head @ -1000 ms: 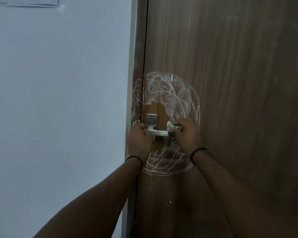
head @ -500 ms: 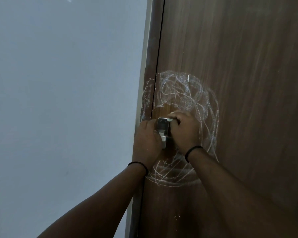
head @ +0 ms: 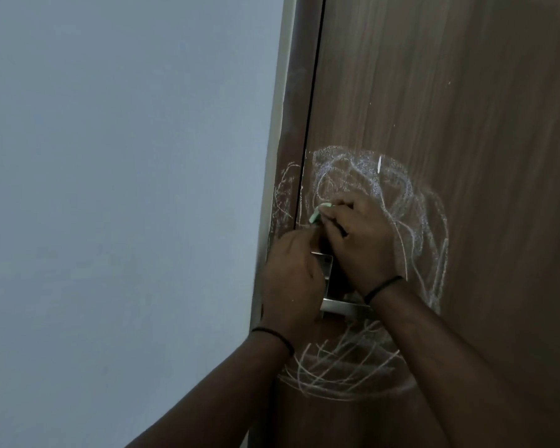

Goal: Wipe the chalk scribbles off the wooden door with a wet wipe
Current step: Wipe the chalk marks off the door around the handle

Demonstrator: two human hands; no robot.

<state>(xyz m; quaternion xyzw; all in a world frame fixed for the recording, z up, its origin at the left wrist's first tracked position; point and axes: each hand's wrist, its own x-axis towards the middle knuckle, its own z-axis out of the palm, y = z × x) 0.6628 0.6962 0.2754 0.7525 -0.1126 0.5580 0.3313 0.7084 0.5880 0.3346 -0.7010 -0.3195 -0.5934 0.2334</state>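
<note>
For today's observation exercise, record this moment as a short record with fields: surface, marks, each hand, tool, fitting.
surface: wooden door, shut against its frame
marks: chalk scribbles ringing the handle, above and below, some on the frame
right hand: grips a pale green wet wipe against the door above the handle
left hand: rests by the door edge, over the handle plate; grip unclear
fitting: metal door handle, partly hidden by both hands

Pale green wet wipe (head: 317,213) seemingly pressed on chalk-scribbled door (head: 466,124)

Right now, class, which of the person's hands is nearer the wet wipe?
Right. The right hand holds the wet wipe at its fingertips against the door; the left hand sits just below it, beside the metal handle.
</note>
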